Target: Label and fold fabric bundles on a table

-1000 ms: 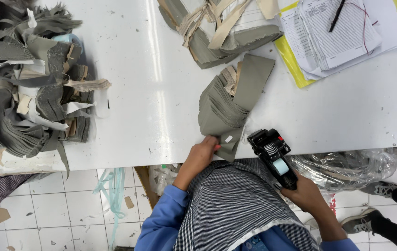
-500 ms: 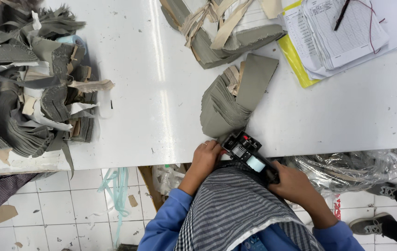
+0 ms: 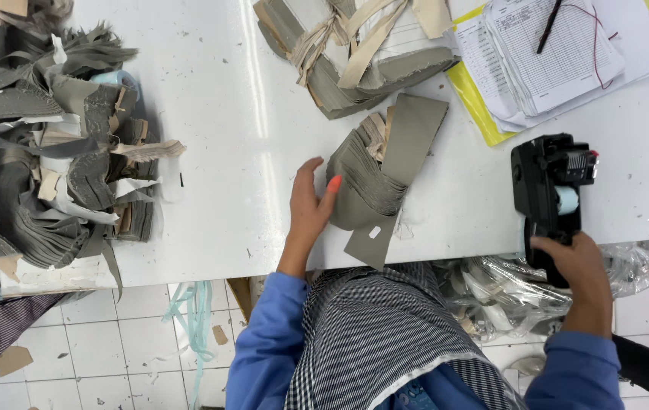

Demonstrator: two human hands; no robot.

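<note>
Seen from the head camera, the white table runs across the upper part of the view, and its near edge crosses just above the person's lap. A broad bare strip of tabletop lies open between the heap at the left and the stacks in the middle; another bare patch lies at the right, below the papers.

One loose heap of grey fabric pieces crowds the left end of the table, reaching to its near edge. Two stacks lie in the middle: a tied bundle of grey pieces at the far side, and a fanned stack of grey cut pieces nearer the person, its lowest piece hanging over the table edge with one small white sticker on it. One pile of printed papers sits on a yellow folder at the far right, with one pen on top.

The left hand lies flat and open on the table, fingers spread, its fingertips touching the left side of the fanned stack; it grips nothing. The right hand is closed around the handle of one black label gun, which rests on the table near its edge, well apart to the right of the fanned stack.
</note>
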